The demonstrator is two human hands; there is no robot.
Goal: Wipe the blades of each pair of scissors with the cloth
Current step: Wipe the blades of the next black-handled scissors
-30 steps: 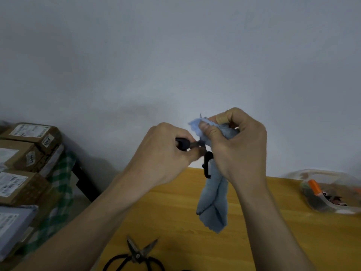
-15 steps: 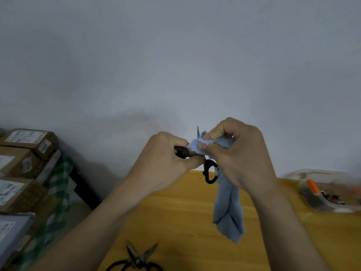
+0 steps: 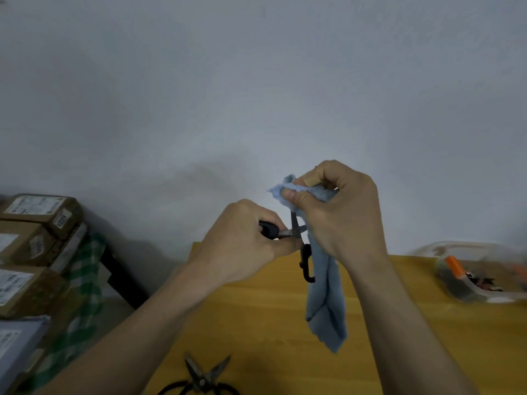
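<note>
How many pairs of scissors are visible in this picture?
2. One pair of black-handled scissors is held up in the left hand. A second pair lies open on the wooden table at the bottom edge. More may be hidden in the plastic container.

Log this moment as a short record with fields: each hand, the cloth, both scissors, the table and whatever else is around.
left hand: grips one black handle of the held scissors
right hand: pinches the cloth round the upper blade
held scissors: open, in the air above the table
cloth: blue, tail hangs down
second scissors: open, on the table at the near edge
container: clear, far right on the table
boxes: stacked on the left, off the table
</note>
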